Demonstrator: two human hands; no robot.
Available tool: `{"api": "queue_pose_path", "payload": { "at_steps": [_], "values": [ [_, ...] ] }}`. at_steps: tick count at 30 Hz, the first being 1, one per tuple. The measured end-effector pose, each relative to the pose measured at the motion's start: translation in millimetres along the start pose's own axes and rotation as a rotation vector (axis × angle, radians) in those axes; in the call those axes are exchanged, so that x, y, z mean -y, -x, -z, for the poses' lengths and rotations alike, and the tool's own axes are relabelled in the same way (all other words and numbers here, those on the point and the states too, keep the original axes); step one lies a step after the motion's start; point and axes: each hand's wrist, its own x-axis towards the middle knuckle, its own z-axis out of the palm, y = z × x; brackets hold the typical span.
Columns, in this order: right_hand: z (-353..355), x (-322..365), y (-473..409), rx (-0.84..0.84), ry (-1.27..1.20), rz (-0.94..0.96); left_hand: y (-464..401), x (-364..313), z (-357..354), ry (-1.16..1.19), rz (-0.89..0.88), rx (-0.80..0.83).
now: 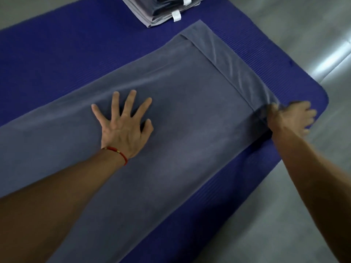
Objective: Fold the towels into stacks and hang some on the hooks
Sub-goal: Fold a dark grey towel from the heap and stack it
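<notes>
Towel (190, 114) on blue mat (57, 54), grey floor (284, 205)

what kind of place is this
Probably a gym or studio floor, though that is a guess: a towel is spread on a blue ribbed exercise mat, which lies on a smooth grey floor, with a stack of folded towels at the mat's far end.

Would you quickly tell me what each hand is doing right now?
Left hand: open, fingers spread, pressing flat on the grey towel.
Right hand: blurred, but it grips the towel's near corner.
</notes>
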Motion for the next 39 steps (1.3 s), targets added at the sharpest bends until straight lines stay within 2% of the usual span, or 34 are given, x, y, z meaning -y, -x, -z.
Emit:
{"api": "queue_pose_path", "payload": {
  "at_steps": [2,5,8,12,16,20,23,26,29,31,36,39],
  "values": [
    [-2,41,7,-0.003,0.069,0.304,-2,1,1,-0.003,0.035,-0.007],
    [-28,108,16,0.16,0.145,0.749,0,1,1,-0.011,0.061,-0.002],
    [-59,177,27,0.249,0.251,1.067,1,1,4,-0.017,0.054,0.016],
    [-86,258,31,0.361,0.385,1.247,1,3,7,-0.026,0.057,0.028],
    [-107,301,24,0.424,0.542,1.379,1,3,10,0.013,0.053,0.026],
    [-102,320,18,0.369,0.623,1.39,0,3,8,0.028,0.048,0.031],
    [-105,311,23,0.193,0.443,1.352,0,3,8,0.042,0.053,0.026],
    [-117,275,48,0.171,0.401,1.137,1,3,8,0.061,0.065,0.029],
    [-118,227,86,0.199,0.239,0.842,2,2,7,0.052,0.07,0.027],
    [-112,187,109,0.23,0.222,0.746,3,2,7,0.052,0.07,0.023],
    [-97,86,188,0.257,0.27,0.946,4,3,4,0.068,0.092,0.005],
    [-90,37,245,0.277,0.275,0.949,6,9,3,0.195,0.14,-0.021]
  ]
}}
